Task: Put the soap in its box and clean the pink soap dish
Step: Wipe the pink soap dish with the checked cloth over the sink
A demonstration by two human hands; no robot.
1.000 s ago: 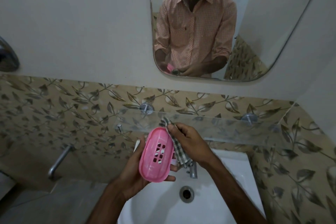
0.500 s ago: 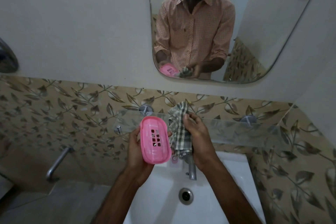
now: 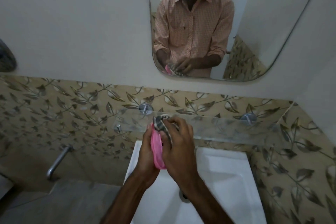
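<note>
The pink soap dish stands on edge above the white sink. My left hand grips it from the left side. My right hand covers its right face and presses a checked cloth against it, fingers curled over the cloth. Only a narrow pink strip of the dish shows between the two hands. Soap and its box are not in view.
A glass shelf on metal pins runs along the leaf-patterned tiles just behind my hands. A mirror hangs above it. A metal tap sticks out of the wall at the left. The sink drain lies under my right forearm.
My right hand has moved left with the cloth onto the dish, covering its slotted face. The dish has turned edge-on between both hands.
</note>
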